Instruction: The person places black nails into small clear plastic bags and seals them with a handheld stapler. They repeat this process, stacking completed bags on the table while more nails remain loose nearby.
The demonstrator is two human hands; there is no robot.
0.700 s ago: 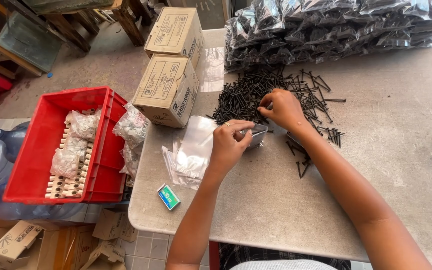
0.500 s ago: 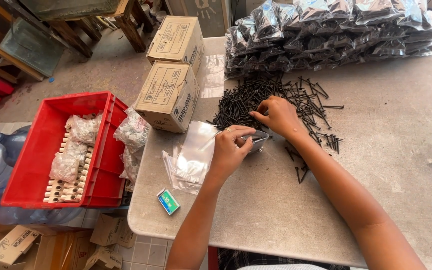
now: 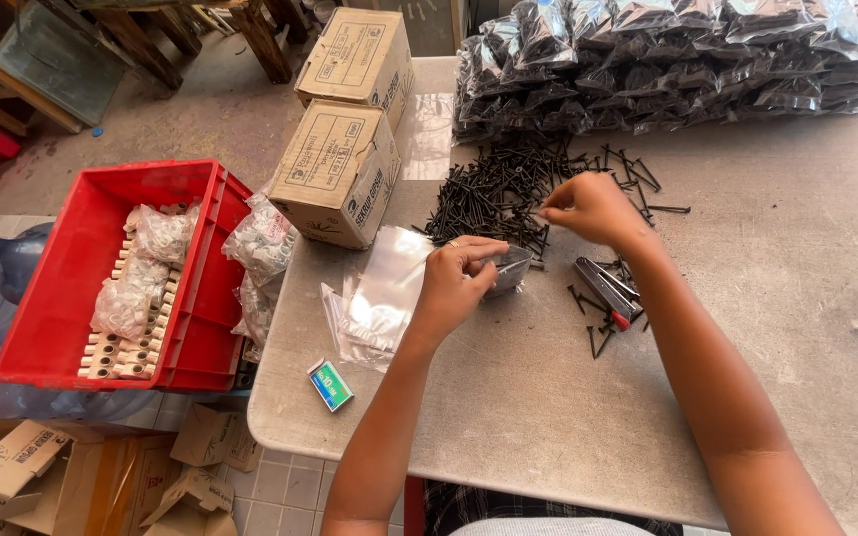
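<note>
my left hand (image 3: 454, 281) pinches a small clear plastic bag (image 3: 508, 270) open on the grey table (image 3: 548, 417); just beyond it, my right hand (image 3: 593, 206) closes on black screws (image 3: 494, 189) from the loose pile.

My left hand (image 3: 454, 278) pinches a small clear bag (image 3: 510, 270) open on the worktop (image 3: 796, 298). My right hand (image 3: 593, 206) hangs over the loose black screws (image 3: 494, 189), fingertips pinched together. A stapler (image 3: 603, 288) lies just beside that wrist. Empty bags (image 3: 379, 298) lie left of my left hand, and filled bags (image 3: 667, 60) are stacked along the far edge.
</note>
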